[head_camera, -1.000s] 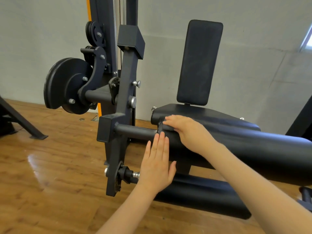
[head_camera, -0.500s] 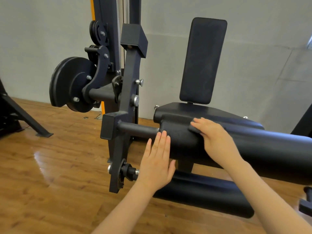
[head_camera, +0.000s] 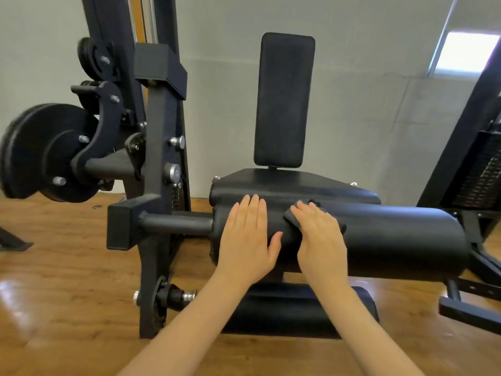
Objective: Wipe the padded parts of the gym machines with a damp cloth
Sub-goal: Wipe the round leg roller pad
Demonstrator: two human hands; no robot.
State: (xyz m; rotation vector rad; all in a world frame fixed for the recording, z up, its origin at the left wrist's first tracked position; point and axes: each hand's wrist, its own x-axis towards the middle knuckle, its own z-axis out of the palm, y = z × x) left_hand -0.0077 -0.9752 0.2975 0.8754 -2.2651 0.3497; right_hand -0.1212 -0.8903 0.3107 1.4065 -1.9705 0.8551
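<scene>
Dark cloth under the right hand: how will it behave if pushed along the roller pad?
Likely floppy: the cloth lies draped over the curve of the upper roller pad, its edges bunching out from under the right hand. Probably light, thin. It may slide easily on the smooth pad, so firm pressure helps.

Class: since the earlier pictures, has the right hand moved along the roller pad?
Yes. The right hand, pressing the cloth, slid along the roller pad, away from the metal bar.

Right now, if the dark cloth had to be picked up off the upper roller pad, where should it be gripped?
Likely its exposed left corner, from the left: the right hand lies flat over the rest of the cloth on the upper roller pad.
</scene>
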